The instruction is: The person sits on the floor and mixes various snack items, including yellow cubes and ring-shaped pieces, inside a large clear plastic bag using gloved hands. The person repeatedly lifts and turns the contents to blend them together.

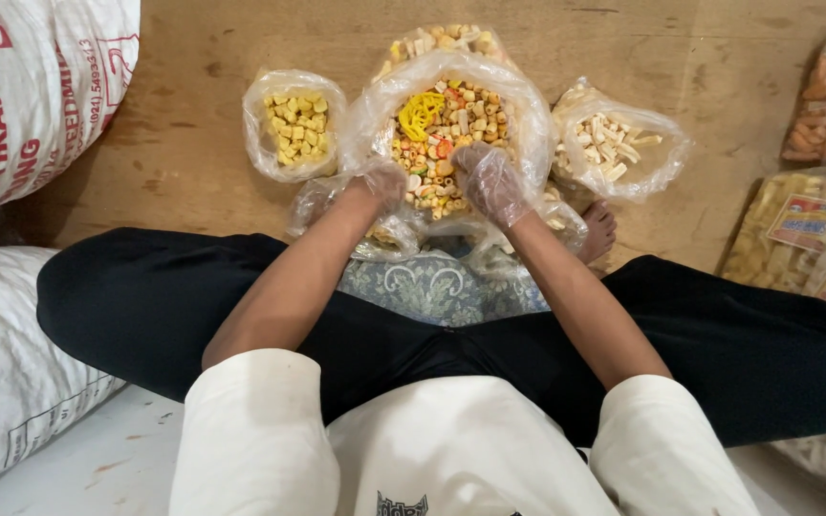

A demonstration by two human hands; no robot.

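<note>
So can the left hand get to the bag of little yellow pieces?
Probably yes. The left hand sits at the mixed-snack bag, and the yellow-piece bag lies open just beside it, nothing between.

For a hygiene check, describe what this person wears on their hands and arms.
Both the left hand and right hand wear thin, clear, crinkly plastic gloves ending near the wrists. The forearms are bare; short, loose cream sleeves cover the upper arms.
</note>
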